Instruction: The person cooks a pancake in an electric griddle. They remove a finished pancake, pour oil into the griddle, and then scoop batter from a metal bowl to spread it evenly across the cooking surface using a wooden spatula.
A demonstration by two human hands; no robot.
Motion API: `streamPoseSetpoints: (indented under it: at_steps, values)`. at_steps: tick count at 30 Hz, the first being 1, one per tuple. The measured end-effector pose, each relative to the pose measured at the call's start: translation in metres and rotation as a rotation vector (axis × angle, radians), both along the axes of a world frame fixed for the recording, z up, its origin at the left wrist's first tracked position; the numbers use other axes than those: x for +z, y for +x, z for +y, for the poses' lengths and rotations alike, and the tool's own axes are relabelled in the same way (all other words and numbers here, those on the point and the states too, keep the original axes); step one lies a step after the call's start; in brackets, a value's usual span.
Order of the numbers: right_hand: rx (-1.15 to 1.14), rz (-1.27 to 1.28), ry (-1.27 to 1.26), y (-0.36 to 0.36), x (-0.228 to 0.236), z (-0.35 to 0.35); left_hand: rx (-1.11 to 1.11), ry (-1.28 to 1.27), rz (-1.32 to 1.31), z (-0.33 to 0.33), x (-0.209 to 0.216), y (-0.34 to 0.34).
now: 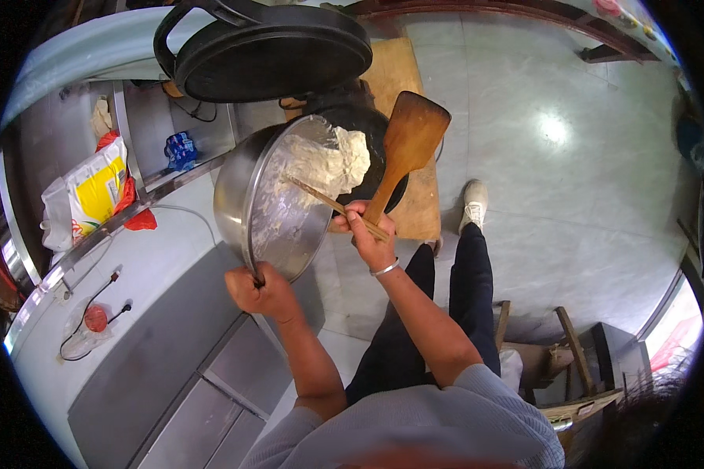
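- Bag (95, 191), white and yellow, sits at the far left; a black plug (125, 309) lies nearer on a pale surface.
- Blue packet (181, 152) rests just right of the bag, farther off.
- Steel bowl (235, 187) is tilted, its mouth facing right.
- Left hand (258, 289) is curled tightly over the bowl's near rim.
- Black lid (278, 61) stands raised at the far side.
- Pale dough (328, 164) clings inside the bowl and bulges past its right rim, over a black pan (360, 119).
- Chopsticks (317, 195) reach left to the dough.
- Right hand (374, 236) pinches the chopsticks together with the handle of a wooden spatula (416, 137), its blade pointing far.
- Wooden board (422, 215) lies beneath the pan.
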State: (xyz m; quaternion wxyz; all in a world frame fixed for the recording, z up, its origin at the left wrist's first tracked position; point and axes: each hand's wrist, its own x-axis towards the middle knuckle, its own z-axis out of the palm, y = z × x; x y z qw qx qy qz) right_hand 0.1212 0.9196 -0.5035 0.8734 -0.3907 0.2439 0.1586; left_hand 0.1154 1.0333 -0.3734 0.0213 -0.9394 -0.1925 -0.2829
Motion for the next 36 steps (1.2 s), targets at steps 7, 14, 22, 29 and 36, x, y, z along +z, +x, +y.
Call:
streamPoseSetpoints:
  at_steps: [7, 14, 22, 29, 36]
  values:
    - [-0.086, -0.139, -0.137, -0.016, 0.004, -0.012, 0.016, -0.006, -0.035, -0.008, 0.001, 0.003]
    - [-0.067, -0.100, 0.049, -0.022, 0.041, -0.004, 0.012, -0.003, -0.063, -0.011, 0.001, -0.001]
    - [-0.043, -0.007, -0.066, -0.037, 0.016, -0.020, 0.027, 0.061, -0.115, -0.005, 0.003, -0.003]
    - [0.121, 0.168, 0.053, -0.033, 0.034, -0.042, 0.070, 0.033, -0.051, 0.003, 0.010, -0.005]
    - [0.074, 0.237, 0.068, -0.017, 0.044, -0.047, 0.071, -0.075, -0.089, 0.014, 0.013, -0.006]
